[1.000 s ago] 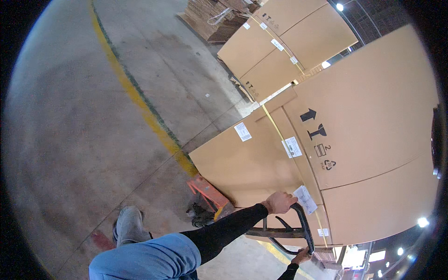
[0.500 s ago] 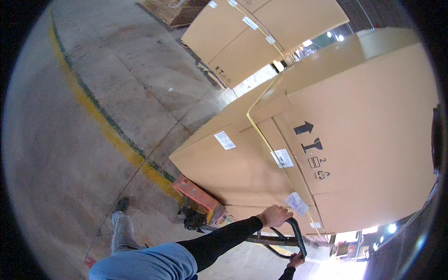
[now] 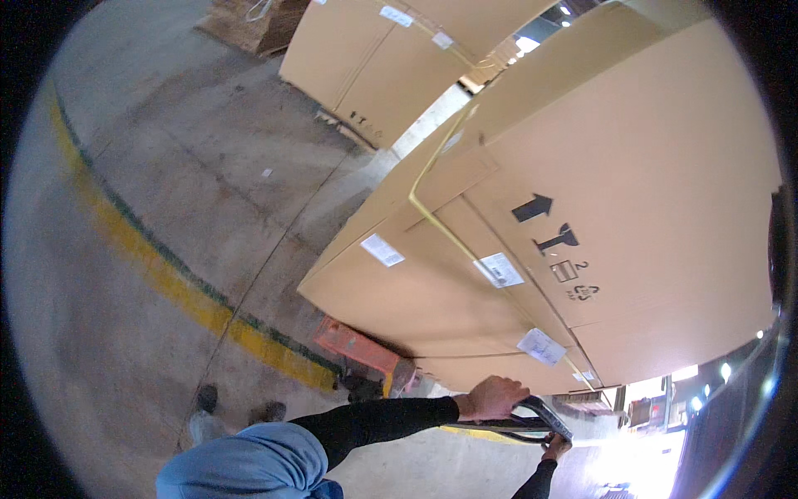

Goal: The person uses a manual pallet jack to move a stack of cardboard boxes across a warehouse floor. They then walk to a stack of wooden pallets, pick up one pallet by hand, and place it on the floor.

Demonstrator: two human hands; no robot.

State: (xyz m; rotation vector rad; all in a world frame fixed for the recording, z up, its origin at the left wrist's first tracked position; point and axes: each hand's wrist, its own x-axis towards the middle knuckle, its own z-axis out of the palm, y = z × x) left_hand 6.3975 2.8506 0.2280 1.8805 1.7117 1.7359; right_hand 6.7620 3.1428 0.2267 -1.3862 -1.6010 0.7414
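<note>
left hand (image 3: 495,397) and right hand (image 3: 557,447) stayed clamped on the black handle (image 3: 549,413); its loop now looked flatter than a second earlier, so likely mid-steer. big carton (image 3: 449,308) stood against the red jack body (image 3: 357,343), near the yellow floor line (image 3: 274,353).

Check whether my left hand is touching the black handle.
Touching. The head view shows your left hand curled over one end of the black handle, with no gap between them.
</note>
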